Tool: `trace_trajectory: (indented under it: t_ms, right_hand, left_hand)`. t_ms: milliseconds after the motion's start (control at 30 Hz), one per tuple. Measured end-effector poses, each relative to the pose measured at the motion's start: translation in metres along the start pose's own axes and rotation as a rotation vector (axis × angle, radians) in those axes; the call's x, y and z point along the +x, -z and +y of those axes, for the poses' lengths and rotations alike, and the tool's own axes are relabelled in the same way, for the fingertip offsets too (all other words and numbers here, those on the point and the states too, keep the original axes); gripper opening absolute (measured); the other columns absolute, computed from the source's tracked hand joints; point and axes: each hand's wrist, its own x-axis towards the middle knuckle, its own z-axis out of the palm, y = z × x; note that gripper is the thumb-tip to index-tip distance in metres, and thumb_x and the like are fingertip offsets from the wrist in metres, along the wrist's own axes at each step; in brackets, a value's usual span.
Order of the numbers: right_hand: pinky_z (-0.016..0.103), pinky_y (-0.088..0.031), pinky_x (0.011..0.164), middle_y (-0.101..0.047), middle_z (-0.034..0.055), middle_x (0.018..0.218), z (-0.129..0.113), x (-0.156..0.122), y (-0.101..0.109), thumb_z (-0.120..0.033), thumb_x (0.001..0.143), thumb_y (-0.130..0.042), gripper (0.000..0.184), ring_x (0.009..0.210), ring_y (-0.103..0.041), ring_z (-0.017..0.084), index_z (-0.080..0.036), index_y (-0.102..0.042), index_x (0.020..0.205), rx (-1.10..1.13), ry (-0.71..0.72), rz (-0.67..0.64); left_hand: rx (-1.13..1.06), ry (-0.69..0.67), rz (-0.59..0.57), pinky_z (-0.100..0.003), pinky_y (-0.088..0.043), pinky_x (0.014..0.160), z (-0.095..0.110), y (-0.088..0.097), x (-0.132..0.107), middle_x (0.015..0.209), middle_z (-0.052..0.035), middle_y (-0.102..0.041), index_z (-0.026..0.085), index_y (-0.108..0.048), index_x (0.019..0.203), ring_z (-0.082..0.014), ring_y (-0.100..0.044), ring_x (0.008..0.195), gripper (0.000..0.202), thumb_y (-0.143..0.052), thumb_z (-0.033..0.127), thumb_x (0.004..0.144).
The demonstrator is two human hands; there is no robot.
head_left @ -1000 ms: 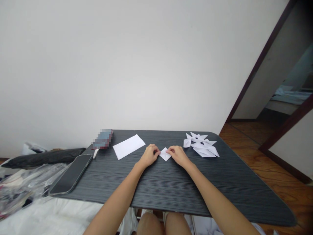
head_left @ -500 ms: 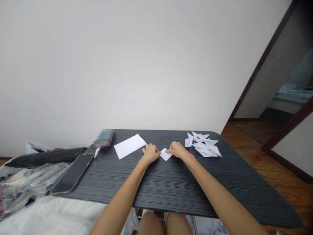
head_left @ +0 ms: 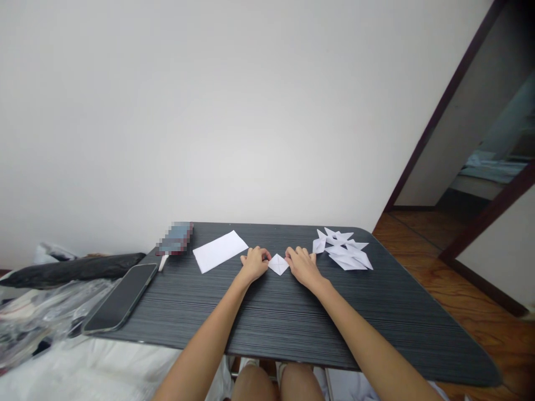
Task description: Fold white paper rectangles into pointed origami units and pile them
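Note:
A small white folded paper (head_left: 278, 265), diamond-shaped with crease lines meeting near its middle, lies on the dark table between my hands. My left hand (head_left: 254, 264) has its thumb and index finger closed at the left corner of this paper. At the right corner, the curled fingers of my right hand (head_left: 304, 265) grip its edge; the thumb is partly hidden. To the left of my left hand lies a stack of flat white paper (head_left: 220, 251). Beyond my right hand sits a pile of pointed folded paper pieces (head_left: 349, 257).
On the table's (head_left: 200, 312) left edge rests a phone (head_left: 122, 298). A blurred-out box (head_left: 175, 238) stands at the back left, a white slim object (head_left: 163, 262) beside it. A black wrapped bundle (head_left: 75, 270) and clear plastic bags lie left. The wall (head_left: 259, 122) borders the back.
My right hand has shifted from the paper's upper face to its right corner, uncovering more of it. The left fingers have moved slightly outward. The whole view has shifted a little.

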Motion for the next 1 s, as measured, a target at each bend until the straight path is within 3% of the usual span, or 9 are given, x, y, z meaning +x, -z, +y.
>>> trace_trajectory:
  t_ms: [100, 200, 333, 467, 567, 667, 767, 867, 1000]
  right_hand:
    - [0.030, -0.024, 0.066, -0.051, 0.0048, 0.086, -0.003, -0.002, -0.001, -0.025, 0.085, -0.033, 0.017, 0.083, -0.043, 0.019, -0.022, -0.049, 0.088, 0.010, 0.047, 0.057]
    - [0.030, -0.023, 0.066, -0.051, 0.0042, 0.083, -0.004, -0.004, -0.002, -0.020, 0.084, -0.032, 0.018, 0.082, -0.043, 0.018, -0.021, -0.050, 0.085, 0.049, 0.085, 0.079]
    - [0.031, -0.024, 0.068, -0.053, 0.0048, 0.082, -0.003, -0.002, -0.005, -0.015, 0.083, -0.031, 0.021, 0.082, -0.044, 0.018, -0.019, -0.052, 0.083, 0.136, 0.093, 0.088]
    - [0.031, -0.026, 0.070, -0.054, 0.0037, 0.084, 0.002, 0.001, -0.004, -0.027, 0.085, -0.031, 0.025, 0.082, -0.046, 0.017, -0.021, -0.055, 0.086, 0.325, 0.091, 0.034]
    - [0.030, -0.028, 0.068, -0.055, 0.0014, 0.079, 0.005, 0.001, 0.001, -0.035, 0.079, -0.044, 0.020, 0.075, -0.048, 0.015, -0.020, -0.057, 0.081, 0.425, 0.172, -0.003]
    - [0.029, -0.029, 0.068, -0.054, 0.0012, 0.075, 0.006, 0.001, 0.011, -0.029, 0.079, -0.047, 0.018, 0.074, -0.048, 0.014, -0.017, -0.057, 0.070, 0.459, 0.232, 0.117]
    - [0.029, -0.031, 0.070, -0.054, 0.0030, 0.078, 0.006, 0.000, 0.019, -0.024, 0.081, -0.045, 0.017, 0.079, -0.047, 0.015, -0.018, -0.058, 0.073, 0.407, 0.286, 0.260]
    - [0.029, -0.034, 0.072, -0.053, 0.0042, 0.080, 0.008, -0.003, 0.021, -0.019, 0.082, -0.040, 0.019, 0.080, -0.046, 0.015, -0.018, -0.059, 0.077, 0.333, 0.378, 0.239]
    - [0.027, -0.039, 0.071, -0.052, 0.0040, 0.079, 0.011, -0.008, 0.018, -0.015, 0.083, -0.037, 0.023, 0.080, -0.047, 0.015, -0.017, -0.059, 0.077, 0.283, 0.496, 0.054]
  left_hand:
    - [-0.011, -0.067, 0.067, -0.035, -0.030, 0.072, -0.002, -0.004, -0.003, 0.084, -0.0017, -0.054, 0.022, -0.057, 0.079, -0.0189, -0.044, 0.087, 0.023, -0.037, 0.012, 0.073]
    - [-0.002, -0.131, 0.125, -0.035, -0.030, 0.073, -0.003, -0.009, -0.005, 0.086, -0.0029, -0.054, 0.020, -0.055, 0.082, -0.0190, -0.044, 0.087, 0.020, -0.037, 0.027, 0.079]
    - [0.041, -0.153, 0.143, -0.034, -0.030, 0.074, -0.004, -0.013, -0.005, 0.088, -0.0043, -0.053, 0.019, -0.054, 0.079, -0.0206, -0.043, 0.088, 0.020, -0.050, 0.036, 0.071]
    - [-0.059, -0.117, 0.101, -0.032, -0.032, 0.072, -0.005, -0.010, -0.002, 0.083, -0.0027, -0.054, 0.018, -0.053, 0.077, -0.0189, -0.045, 0.083, 0.016, -0.057, 0.028, 0.066]
    - [-0.295, -0.206, 0.073, -0.026, -0.036, 0.065, -0.003, -0.004, -0.001, 0.073, -0.0001, -0.054, 0.016, -0.051, 0.076, -0.0130, -0.048, 0.069, 0.011, -0.055, 0.023, 0.068]
    - [-0.446, -0.323, 0.168, -0.022, -0.038, 0.061, 0.001, 0.003, -0.004, 0.071, 0.0001, -0.053, 0.015, -0.050, 0.076, -0.0102, -0.047, 0.064, 0.008, -0.051, 0.023, 0.073]
    - [-0.377, -0.411, 0.278, -0.023, -0.039, 0.066, 0.003, 0.009, -0.008, 0.074, -0.0021, -0.053, 0.016, -0.053, 0.077, -0.0116, -0.048, 0.071, 0.011, -0.046, 0.024, 0.078]
    - [-0.220, -0.515, 0.225, -0.025, -0.039, 0.072, 0.000, 0.013, -0.011, 0.077, -0.0043, -0.053, 0.016, -0.057, 0.077, -0.0135, -0.048, 0.078, 0.016, -0.042, 0.021, 0.081]
    - [-0.083, -0.616, 0.074, -0.026, -0.039, 0.078, -0.005, 0.015, -0.014, 0.084, -0.0056, -0.053, 0.016, -0.058, 0.079, -0.0142, -0.047, 0.084, 0.018, -0.041, 0.018, 0.081]
